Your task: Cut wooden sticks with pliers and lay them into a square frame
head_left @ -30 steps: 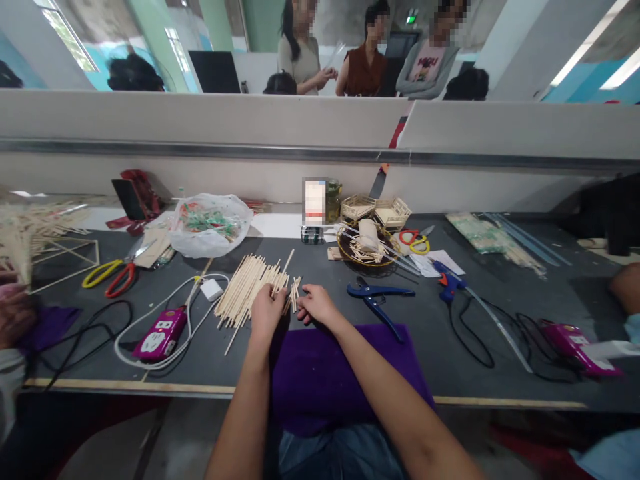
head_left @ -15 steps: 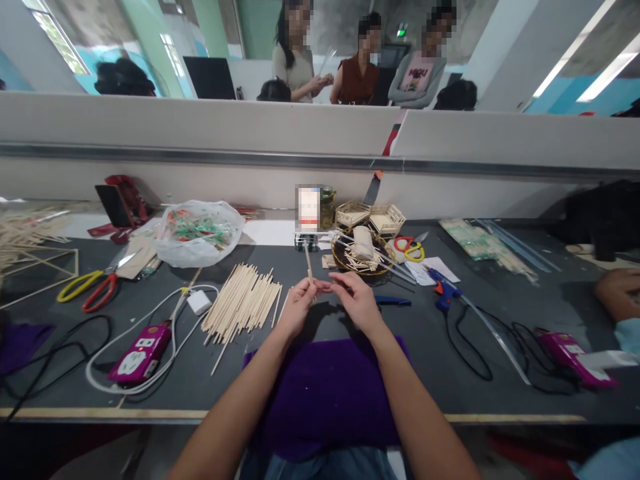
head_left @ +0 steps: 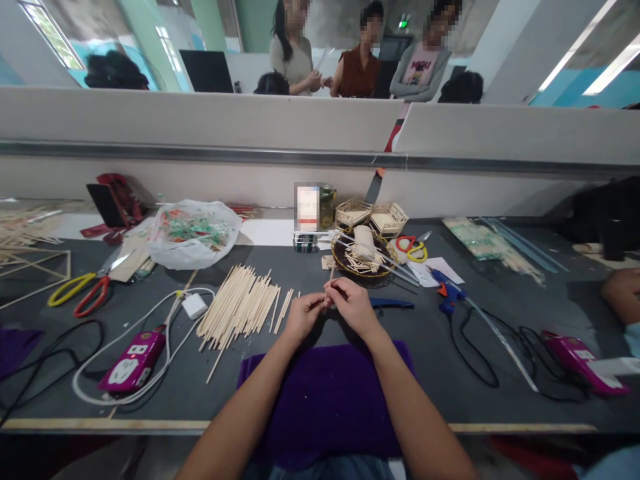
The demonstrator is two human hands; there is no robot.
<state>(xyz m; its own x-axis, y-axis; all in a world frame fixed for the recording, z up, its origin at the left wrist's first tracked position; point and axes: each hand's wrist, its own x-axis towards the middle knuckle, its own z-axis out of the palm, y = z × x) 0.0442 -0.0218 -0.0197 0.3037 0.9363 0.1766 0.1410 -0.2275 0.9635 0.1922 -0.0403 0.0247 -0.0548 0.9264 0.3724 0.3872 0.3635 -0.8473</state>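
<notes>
My left hand (head_left: 303,315) and my right hand (head_left: 353,305) meet above the dark table (head_left: 280,373), both pinching one thin wooden stick (head_left: 331,275) that points up and away. A fan-shaped pile of the same sticks (head_left: 240,305) lies just left of my left hand. A purple cloth (head_left: 325,393) covers the table edge under my forearms. Blue pliers (head_left: 395,304) lie partly hidden behind my right hand.
Left: pink power strip (head_left: 133,350) with white cable, yellow-and-red scissors (head_left: 80,293), plastic bag (head_left: 193,233). Behind: round basket of sticks (head_left: 363,257), small woven boxes (head_left: 373,217). Right: blue glue gun (head_left: 450,290), another pink power strip (head_left: 575,353), another person's hand (head_left: 620,293). People stand beyond the partition.
My hands left the stick pile and rose together with one stick pinched between them. Since half a second ago they dropped slightly and the stick tilted.
</notes>
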